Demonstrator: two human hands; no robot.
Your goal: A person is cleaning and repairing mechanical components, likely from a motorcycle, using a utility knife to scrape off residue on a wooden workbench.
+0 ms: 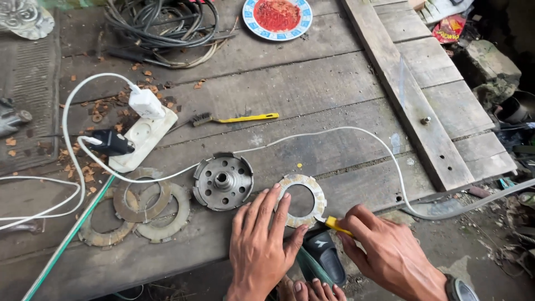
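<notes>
A worn ring-shaped clutch plate [312, 188] lies flat near the front edge of a wooden workbench [312, 89]. My left hand [262, 239] presses flat on the plate's near-left rim, fingers spread. My right hand [390, 253] grips a small tool with a yellow handle [337, 225], its tip against the plate's near edge. A round metal clutch hub [223, 181] sits just left of the plate. Further left lie three more ring plates [142, 209], overlapping one another.
A white power strip [146, 138] with two plugs and white cables sits left of centre. A yellow-handled wire brush [234, 119] lies behind the hub. A blue-rimmed plate of red flakes [277, 17] and coiled black cables [161, 25] are at the back. My sandalled foot [323, 262] shows below.
</notes>
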